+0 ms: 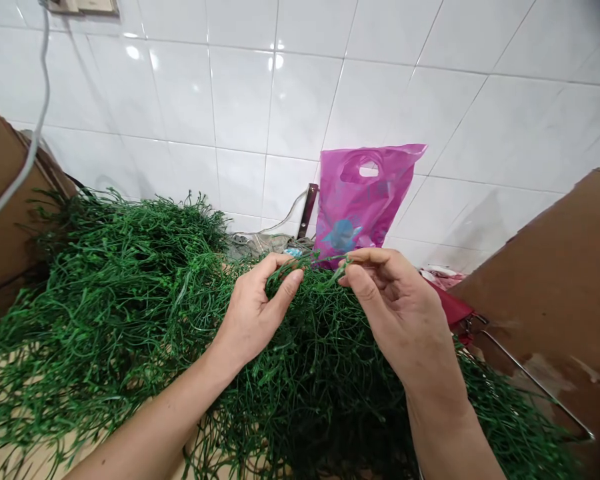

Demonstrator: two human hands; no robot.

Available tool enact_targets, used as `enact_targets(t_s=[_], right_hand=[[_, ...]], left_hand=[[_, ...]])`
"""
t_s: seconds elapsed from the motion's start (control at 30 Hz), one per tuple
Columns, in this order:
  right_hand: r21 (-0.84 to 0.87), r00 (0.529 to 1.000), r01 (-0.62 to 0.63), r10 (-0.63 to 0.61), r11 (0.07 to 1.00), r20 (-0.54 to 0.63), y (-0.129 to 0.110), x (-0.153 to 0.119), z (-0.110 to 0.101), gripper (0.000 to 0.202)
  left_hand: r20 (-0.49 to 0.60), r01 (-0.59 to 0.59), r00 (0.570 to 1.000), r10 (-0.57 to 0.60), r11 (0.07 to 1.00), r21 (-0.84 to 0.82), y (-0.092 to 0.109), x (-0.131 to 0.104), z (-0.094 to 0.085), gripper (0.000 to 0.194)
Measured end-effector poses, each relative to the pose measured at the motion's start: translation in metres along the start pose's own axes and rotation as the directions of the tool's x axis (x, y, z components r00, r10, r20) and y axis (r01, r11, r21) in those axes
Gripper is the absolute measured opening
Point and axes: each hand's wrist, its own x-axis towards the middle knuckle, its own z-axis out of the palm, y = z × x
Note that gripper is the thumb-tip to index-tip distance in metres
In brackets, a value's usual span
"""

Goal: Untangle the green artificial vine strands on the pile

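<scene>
Thin green artificial-looking plant stems (145,293) lie in a big tangled heap beneath both hands. My left hand (257,300) is closed around a green stem piece, thumb and forefinger nearly together. Facing it, my right hand (395,300) pinches the end of a green stem (333,259) between thumb and forefinger. This stem stretches across the gap between the two hands, above the heap. Part of what my left fingers hold is hidden behind the thumb.
A purple plastic bag (365,200) stands against the white tiled wall (240,93). Cardboard boxes rise at the left (10,173) and right (555,293). A white cable (40,113) hangs at the left. A bent metal rod (535,383) and a red item (450,303) lie at the right.
</scene>
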Motion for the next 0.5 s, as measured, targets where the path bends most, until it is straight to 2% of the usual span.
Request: enact_targets(t_s=[0.1,0.2,0.33,0.4,0.5], right_hand=[[-0.030,0.998,-0.016,0.017,0.999,0.061,-0.006,-0.003,0.003,0.024],[-0.038,0.989,-0.049,0.054,0.998,0.140,-0.004,-0.003,0.006,0.012],[-0.011,0.979,-0.136,0.136,0.991,0.149,0.007,0.000,0.004,0.016],[-0.029,0.966,-0.164,0.166,0.986,0.196,0.010,0.003,0.003,0.018],[-0.059,0.943,-0.168,0.178,0.984,0.280,0.012,0.005,0.002,0.021]], left_hand=[[0.021,0.016,1.000,-0.016,1.000,-0.018,0.000,-0.002,0.002,0.019],[0.000,0.028,1.000,-0.028,0.997,-0.068,-0.002,-0.001,0.002,0.021],[-0.123,0.027,0.992,-0.037,0.997,-0.076,-0.003,0.000,0.000,0.021],[-0.169,0.047,0.984,-0.061,0.995,-0.089,-0.004,0.001,-0.001,0.020],[-0.162,0.102,0.976,-0.144,0.965,-0.244,-0.006,0.004,0.001,0.019]])
